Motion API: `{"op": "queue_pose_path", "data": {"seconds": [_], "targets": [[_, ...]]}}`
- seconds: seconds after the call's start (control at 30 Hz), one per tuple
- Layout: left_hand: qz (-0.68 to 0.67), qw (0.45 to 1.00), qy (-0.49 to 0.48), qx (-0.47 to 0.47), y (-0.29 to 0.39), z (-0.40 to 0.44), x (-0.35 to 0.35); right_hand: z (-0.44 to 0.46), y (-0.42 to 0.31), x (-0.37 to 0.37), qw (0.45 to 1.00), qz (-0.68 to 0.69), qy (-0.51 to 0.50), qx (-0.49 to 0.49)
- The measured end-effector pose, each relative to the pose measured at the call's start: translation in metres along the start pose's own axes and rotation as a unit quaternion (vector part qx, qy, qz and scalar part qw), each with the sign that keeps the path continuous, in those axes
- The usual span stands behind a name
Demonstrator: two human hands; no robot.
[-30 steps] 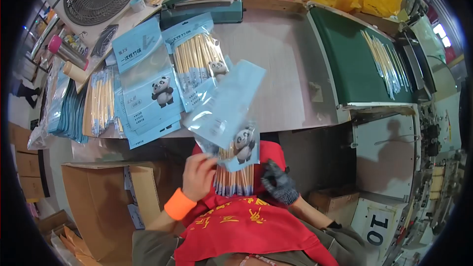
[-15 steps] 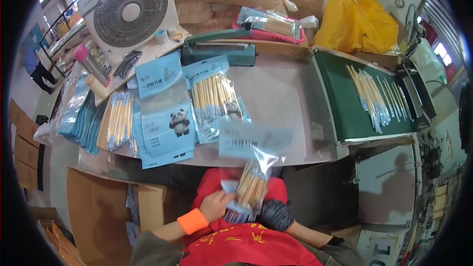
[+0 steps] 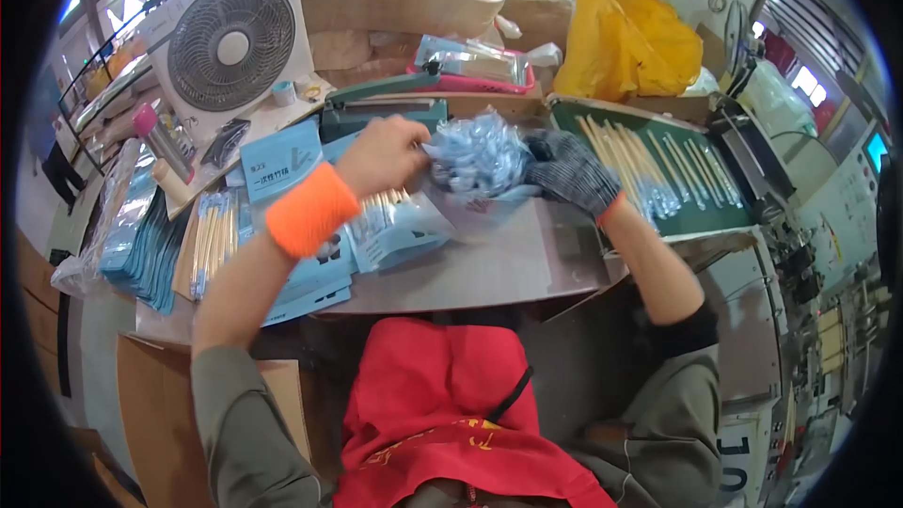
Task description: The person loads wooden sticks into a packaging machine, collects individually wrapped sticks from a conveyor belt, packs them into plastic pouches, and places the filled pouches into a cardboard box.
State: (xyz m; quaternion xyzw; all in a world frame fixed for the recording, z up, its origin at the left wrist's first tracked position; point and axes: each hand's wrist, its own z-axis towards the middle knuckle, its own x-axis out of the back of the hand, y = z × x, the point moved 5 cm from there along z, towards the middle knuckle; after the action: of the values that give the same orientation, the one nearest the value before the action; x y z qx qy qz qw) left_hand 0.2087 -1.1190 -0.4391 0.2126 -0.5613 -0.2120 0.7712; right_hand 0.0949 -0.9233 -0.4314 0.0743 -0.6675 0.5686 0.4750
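Over the table, both hands hold a clear-and-blue pouch of wrapped chopsticks (image 3: 478,158) by its sides. Bunched pale-blue wrapper ends face me. My left hand (image 3: 384,156), bare with an orange wristband, pinches the left edge. On the right edge closes my right hand (image 3: 570,169), in a dark grey knitted glove. Behind the pouch stands a green bar sealer (image 3: 390,119), partly hidden. Below my left forearm lie flat blue printed pouches (image 3: 282,162) and a filled pouch of chopsticks (image 3: 395,230).
More wrapped chopsticks (image 3: 649,165) lie on the green conveyor belt (image 3: 701,218) at right. A fan (image 3: 232,45), a pink-capped bottle (image 3: 162,139) and a stack of blue pouches (image 3: 132,240) stand left. Behind are a pink basket (image 3: 480,85) and a yellow bag (image 3: 630,42).
Both hands have risen from my lap to above the table, carrying the pouch forward. It has turned so the wrapper ends face me. My view has shifted slightly.
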Motion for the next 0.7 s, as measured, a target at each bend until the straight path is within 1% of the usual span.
{"op": "queue_pose_path", "data": {"seconds": [0.03,0.07,0.1,0.13,0.17,0.2,0.23,0.27,0.3,0.33,0.4,0.43,0.5,0.53,0.57,0.6,0.63,0.67,0.7], "targets": [[-0.063,0.997,-0.022,0.042,-0.005,0.013,0.012,0.019,-0.001,0.012,0.984,-0.147,0.038,0.091],[-0.121,0.988,-0.047,0.084,-0.009,0.023,0.023,0.033,-0.009,0.039,0.973,-0.168,0.110,0.115],[-0.113,0.991,0.013,0.072,-0.007,0.031,0.042,0.046,-0.020,0.065,0.955,-0.187,0.181,0.140],[-0.108,0.990,0.070,0.062,-0.007,0.038,0.059,0.063,-0.024,0.070,0.953,-0.188,0.187,0.146],[-0.113,0.985,0.114,0.070,-0.016,0.047,0.068,0.076,-0.025,0.069,0.948,-0.129,0.230,0.179],[-0.116,0.984,0.114,0.073,-0.019,0.051,0.075,0.080,-0.030,0.065,0.937,-0.068,0.269,0.210],[-0.116,0.981,0.141,0.068,-0.022,0.053,0.086,0.085,-0.032,0.060,0.938,-0.066,0.266,0.211],[-0.113,0.977,0.168,0.062,-0.018,0.051,0.098,0.088,-0.041,0.057,0.923,-0.074,0.296,0.233],[-0.094,0.972,0.200,0.084,-0.008,0.038,0.106,0.091,-0.051,0.054,0.907,-0.082,0.324,0.258],[-0.092,0.970,0.204,0.090,-0.018,0.029,0.108,0.096,-0.056,0.044,0.907,-0.079,0.319,0.262],[0.036,0.971,0.237,0.007,-0.044,0.005,0.103,0.092,-0.042,0.009,0.892,-0.047,0.362,0.268],[0.085,0.974,0.210,-0.011,-0.059,-0.011,0.088,0.095,-0.024,-0.018,0.890,-0.013,0.356,0.284],[0.167,0.979,0.111,0.039,-0.104,-0.050,0.049,0.089,0.008,-0.082,0.922,0.020,0.289,0.255],[0.127,0.989,0.060,0.045,-0.129,-0.070,0.025,0.085,0.029,-0.114,0.943,-0.029,0.262,0.204],[0.085,0.995,0.011,0.050,-0.149,-0.089,0.001,0.075,0.040,-0.140,0.949,0.031,0.226,0.215],[0.105,0.993,0.006,0.055,-0.161,-0.108,-0.017,0.077,0.070,-0.168,0.969,0.161,0.160,0.097],[0.123,0.990,0.002,0.061,-0.167,-0.126,-0.032,0.070,0.090,-0.188,0.933,0.335,0.130,0.022],[0.121,0.990,0.002,0.066,-0.165,-0.141,-0.042,0.060,0.100,-0.193,0.899,0.415,0.133,-0.038],[0.062,0.989,0.060,0.120,-0.166,-0.155,-0.048,0.055,0.120,-0.200,0.909,0.374,0.175,-0.054]]}}
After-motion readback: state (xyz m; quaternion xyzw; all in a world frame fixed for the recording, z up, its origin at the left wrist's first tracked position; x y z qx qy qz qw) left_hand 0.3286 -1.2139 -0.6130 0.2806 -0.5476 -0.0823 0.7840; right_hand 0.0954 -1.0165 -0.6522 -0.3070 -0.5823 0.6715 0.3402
